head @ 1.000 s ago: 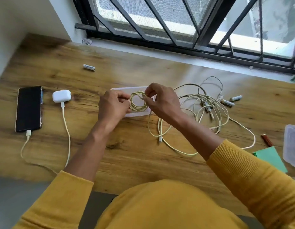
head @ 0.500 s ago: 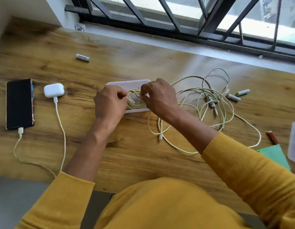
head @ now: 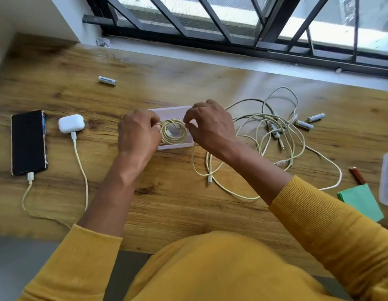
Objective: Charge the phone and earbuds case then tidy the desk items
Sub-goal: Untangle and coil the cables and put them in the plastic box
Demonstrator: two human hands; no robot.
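Note:
A black phone (head: 28, 141) lies at the desk's left with a white cable plugged into its near end. Beside it sits the white earbuds case (head: 71, 126), also with a cable plugged in. At the desk's middle a coiled pale yellow cable (head: 172, 133) lies in a clear plastic tray (head: 169, 111). My left hand (head: 138, 133) pinches the coil's left side and my right hand (head: 210, 124) pinches its right side. A tangle of loose cables (head: 273, 135) spreads to the right of the tray.
One battery (head: 107, 80) lies at the back left; other batteries (head: 316, 117) lie by the tangle. A brown pen-like item (head: 357, 175), green sticky notes (head: 362, 200) and a clear container (head: 387, 179) sit at the right edge. Window bars run along the back.
Both hands have lowered the coiled cable down into the clear tray. The view has shifted slightly.

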